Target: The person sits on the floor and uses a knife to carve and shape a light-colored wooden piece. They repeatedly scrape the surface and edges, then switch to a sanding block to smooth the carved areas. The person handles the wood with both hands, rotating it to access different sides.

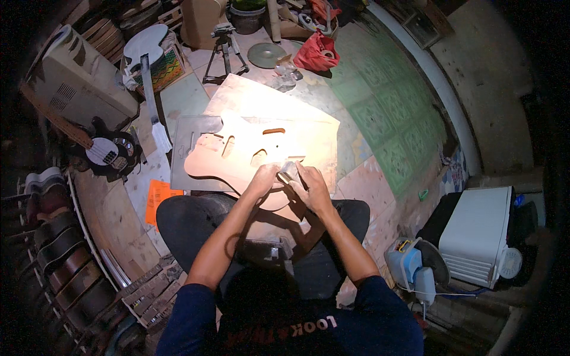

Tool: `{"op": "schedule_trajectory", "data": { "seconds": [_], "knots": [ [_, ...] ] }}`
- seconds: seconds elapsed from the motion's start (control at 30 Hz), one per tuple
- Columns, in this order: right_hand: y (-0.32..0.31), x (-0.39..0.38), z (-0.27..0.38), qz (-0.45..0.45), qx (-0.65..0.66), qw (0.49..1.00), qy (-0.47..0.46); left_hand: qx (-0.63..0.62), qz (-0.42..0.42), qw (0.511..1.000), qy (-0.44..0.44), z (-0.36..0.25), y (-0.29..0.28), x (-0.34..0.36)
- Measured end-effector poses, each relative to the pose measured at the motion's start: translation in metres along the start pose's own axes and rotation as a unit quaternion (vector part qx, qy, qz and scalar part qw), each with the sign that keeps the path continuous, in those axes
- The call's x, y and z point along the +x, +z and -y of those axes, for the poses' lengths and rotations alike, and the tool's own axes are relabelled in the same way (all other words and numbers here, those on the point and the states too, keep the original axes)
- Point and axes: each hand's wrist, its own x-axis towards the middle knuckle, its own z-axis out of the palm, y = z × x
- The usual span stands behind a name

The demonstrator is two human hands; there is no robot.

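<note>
A pale, unfinished electric guitar body (237, 155) with routed cavities lies flat in front of my knees, on a light board (237, 95) and a grey panel (183, 142). Over its near edge my left hand (265, 179) and my right hand (313, 186) meet, both with fingers closed. Between them is a small grey, sheet-like piece (289, 170) with a tan edge, pinched from both sides. Glare and my fingers hide its exact kind. Bright light washes out the middle of the body's surface.
On the left are a white guitar-shaped piece (146, 44), a dark bass-like instrument (110, 149) and an orange sheet (158, 199). Beyond the board stand a small tripod (225, 50), a round plate (266, 55) and a red bag (317, 52). A white appliance (477, 228) stands at right.
</note>
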Motion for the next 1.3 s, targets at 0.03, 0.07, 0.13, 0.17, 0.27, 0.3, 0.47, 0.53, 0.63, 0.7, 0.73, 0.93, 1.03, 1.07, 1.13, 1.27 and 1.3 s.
{"op": "schedule_trajectory", "data": {
  "seconds": [0.03, 0.07, 0.13, 0.17, 0.27, 0.3, 0.47, 0.53, 0.63, 0.7, 0.73, 0.93, 1.03, 1.07, 1.13, 1.27, 1.3],
  "knots": [
    [0.004, 0.0, -0.001, -0.022, -0.015, 1.0, -0.012, -0.035, 0.003, 0.999, -0.003, -0.003, 0.001, -0.001],
    [0.007, 0.003, 0.005, -0.042, -0.027, 0.998, -0.025, -0.07, 0.002, 0.998, -0.008, -0.005, 0.002, -0.004],
    [0.006, 0.004, 0.017, -0.015, 0.018, 0.999, -0.04, -0.101, -0.026, 0.994, -0.043, -0.01, 0.007, -0.011],
    [0.009, 0.012, 0.025, -0.002, 0.047, 0.998, -0.052, -0.096, -0.039, 0.994, -0.038, -0.001, 0.003, -0.009],
    [0.019, 0.021, 0.016, 0.07, 0.122, 0.99, 0.008, -0.143, -0.055, 0.985, -0.077, 0.018, -0.01, -0.004],
    [0.021, 0.028, 0.013, 0.09, 0.142, 0.985, 0.027, -0.165, -0.07, 0.979, -0.096, 0.012, -0.013, -0.01],
    [0.027, 0.088, -0.022, -0.032, 0.127, 0.986, 0.1, 0.316, -0.601, 0.723, -0.128, 0.055, -0.013, -0.025],
    [0.036, 0.109, -0.066, -0.1, 0.126, 0.979, 0.124, 0.145, -0.633, 0.733, -0.204, 0.057, -0.02, -0.022],
    [0.038, 0.127, -0.087, -0.05, 0.334, 0.917, 0.212, -0.361, -0.464, 0.803, -0.102, 0.062, -0.048, -0.021],
    [0.046, 0.124, -0.089, -0.051, 0.337, 0.912, 0.229, -0.348, -0.533, 0.761, -0.123, 0.058, -0.048, -0.005],
    [0.049, 0.118, -0.091, -0.054, 0.338, 0.909, 0.239, -0.316, -0.551, 0.761, -0.128, 0.06, -0.05, 0.002],
    [0.087, 0.034, -0.075, -0.215, 0.222, 0.907, 0.287, -0.024, -0.542, 0.837, -0.076, 0.072, -0.075, 0.042],
    [0.121, -0.01, -0.053, -0.267, 0.259, 0.872, 0.319, 0.125, -0.42, 0.893, -0.103, 0.009, -0.088, 0.07],
    [0.128, -0.015, -0.041, -0.262, 0.289, 0.857, 0.337, 0.167, -0.37, 0.908, -0.104, -0.008, -0.09, 0.083],
    [0.135, -0.015, -0.021, -0.246, 0.337, 0.834, 0.362, 0.288, -0.327, 0.887, -0.15, -0.037, -0.081, 0.112],
    [0.13, -0.015, -0.009, -0.194, 0.373, 0.828, 0.371, 0.459, -0.253, 0.832, -0.183, -0.057, -0.048, 0.148],
    [0.124, -0.019, -0.015, -0.185, 0.369, 0.832, 0.372, 0.482, -0.261, 0.822, -0.156, -0.053, -0.041, 0.152]
  ]
}}
